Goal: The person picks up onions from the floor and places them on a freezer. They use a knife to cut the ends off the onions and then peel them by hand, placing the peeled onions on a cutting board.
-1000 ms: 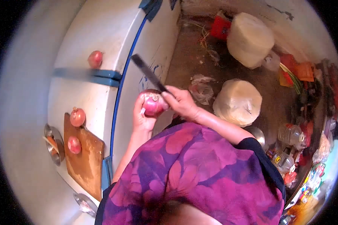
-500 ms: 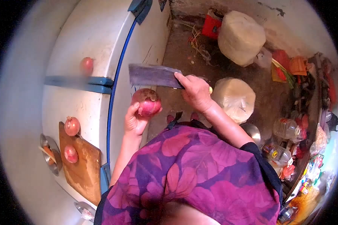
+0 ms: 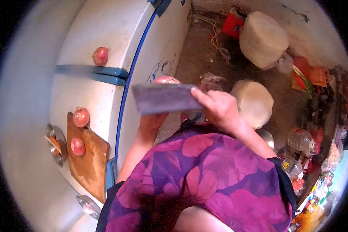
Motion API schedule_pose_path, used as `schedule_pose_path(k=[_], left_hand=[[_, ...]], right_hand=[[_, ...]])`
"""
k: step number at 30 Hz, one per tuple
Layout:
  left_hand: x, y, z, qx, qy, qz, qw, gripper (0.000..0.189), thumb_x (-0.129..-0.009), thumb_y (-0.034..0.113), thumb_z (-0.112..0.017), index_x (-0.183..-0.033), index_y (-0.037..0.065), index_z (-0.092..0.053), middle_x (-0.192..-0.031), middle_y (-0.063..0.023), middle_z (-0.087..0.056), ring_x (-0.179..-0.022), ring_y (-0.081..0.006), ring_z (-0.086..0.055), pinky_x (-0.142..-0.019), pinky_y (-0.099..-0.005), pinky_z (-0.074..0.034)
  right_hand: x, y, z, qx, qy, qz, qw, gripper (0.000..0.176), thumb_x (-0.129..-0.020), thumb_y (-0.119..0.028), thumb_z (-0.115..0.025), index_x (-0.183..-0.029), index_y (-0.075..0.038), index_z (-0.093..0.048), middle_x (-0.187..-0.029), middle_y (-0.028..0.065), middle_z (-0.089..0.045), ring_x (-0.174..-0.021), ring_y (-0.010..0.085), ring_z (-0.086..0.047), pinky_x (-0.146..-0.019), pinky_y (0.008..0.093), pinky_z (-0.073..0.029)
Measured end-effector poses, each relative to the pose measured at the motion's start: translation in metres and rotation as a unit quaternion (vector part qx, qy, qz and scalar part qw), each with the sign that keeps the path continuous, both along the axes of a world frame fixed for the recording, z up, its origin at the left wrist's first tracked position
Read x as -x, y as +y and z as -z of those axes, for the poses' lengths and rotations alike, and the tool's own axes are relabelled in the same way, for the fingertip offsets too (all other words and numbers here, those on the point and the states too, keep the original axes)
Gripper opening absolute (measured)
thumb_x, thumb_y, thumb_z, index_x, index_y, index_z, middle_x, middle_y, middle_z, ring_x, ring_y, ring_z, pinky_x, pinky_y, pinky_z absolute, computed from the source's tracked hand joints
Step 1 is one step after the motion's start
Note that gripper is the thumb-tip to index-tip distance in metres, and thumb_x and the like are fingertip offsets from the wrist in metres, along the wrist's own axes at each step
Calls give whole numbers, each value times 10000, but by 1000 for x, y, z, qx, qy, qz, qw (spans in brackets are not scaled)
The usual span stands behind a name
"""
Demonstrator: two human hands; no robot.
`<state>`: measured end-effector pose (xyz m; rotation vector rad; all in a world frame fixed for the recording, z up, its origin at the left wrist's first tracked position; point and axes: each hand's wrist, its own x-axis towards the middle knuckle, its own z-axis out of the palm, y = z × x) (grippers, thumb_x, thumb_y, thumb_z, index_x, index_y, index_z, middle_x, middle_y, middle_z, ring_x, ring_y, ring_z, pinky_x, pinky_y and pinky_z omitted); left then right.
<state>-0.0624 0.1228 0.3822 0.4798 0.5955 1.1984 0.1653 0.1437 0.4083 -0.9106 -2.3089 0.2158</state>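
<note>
My right hand (image 3: 220,106) is wrapped around the handle of a broad, dark cleaver (image 3: 166,99), its blade pointing left. Behind the blade, a red onion (image 3: 167,79) shows only its upper edge. My left hand (image 3: 154,120) holds that onion from below; its fingers are mostly hidden by the blade. The blade overlaps both onion and hand in this view. To the left, one red onion (image 3: 77,146) rests on a wooden cutting board (image 3: 88,170), and another onion (image 3: 81,117) sits by its upper corner. A further onion (image 3: 100,56) lies higher up on the white surface.
A white refrigerator-like cabinet (image 3: 100,23) with blue trim fills the left side. Metal bowls (image 3: 62,154) stand beside the board. Large wrapped pale bundles (image 3: 255,104) rest on the floor ahead. At right, plastic bottles (image 3: 299,140) and bags crowd a shelf.
The cleaver has come down and toward me, from above the onion to in front of it, hiding most of the onion and left hand. The whole view has shifted slightly.
</note>
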Motion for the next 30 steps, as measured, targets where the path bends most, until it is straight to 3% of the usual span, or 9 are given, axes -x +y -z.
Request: schedule_pose_path(k=[7,16,19,22,23,30], left_hand=[[-8,-7,-17,-2,8,-3,1000,642,-734,175,-695,-1295,35,-414,-1241,-129,-513,-1130,-279,-530,-977,-470,-437],[-17,-9,-30,-7,15,-2,1000,678,-707,171,-701,-1302,41,-404,-1232,-128,-512,-1132,-287,-525,-964,-484,-445],[-20,-9,-33,-6,20,-6,1000,690,-698,170,-703,-1305,43,-401,-1228,-127,-511,-1133,-290,-524,-960,-488,-448],[-20,-9,-33,-9,19,-5,1000,702,-689,169,-705,-1308,45,-397,-1225,-127,-511,-1133,-293,-522,-955,-493,-450],[-21,-9,-34,-9,19,-6,1000,706,-686,169,-705,-1309,45,-396,-1224,-127,-511,-1133,-294,-521,-954,-494,-451],[-26,-8,-40,-12,33,-3,999,735,-664,166,-710,-1315,50,-388,-1216,-126,-510,-1135,-300,-517,-944,-505,-457]], right_hand=[[8,-12,-13,-74,21,-31,997,460,-629,-107,-603,-1086,-135,-651,-573,14,-355,-478,168,-441,-440,315,-359],[4,-13,-16,-56,24,-32,998,447,-643,-96,-604,-1086,-126,-649,-579,14,-356,-485,172,-442,-448,318,-361],[1,-12,-5,-87,1,-25,996,404,-702,-172,-571,-1101,-141,-627,-585,2,-380,-492,162,-463,-436,320,-361],[-8,-5,1,-36,0,6,999,406,-709,-176,-567,-1110,-136,-623,-593,9,-395,-499,170,-473,-439,333,-366],[-9,-8,0,-14,15,-9,1000,502,-661,-108,-610,-1163,-104,-605,-605,38,-386,-516,221,-469,-472,356,-389],[-5,-10,-8,-74,9,-33,997,387,-718,-150,-555,-1098,-135,-628,-588,3,-386,-491,159,-465,-436,315,-364]])
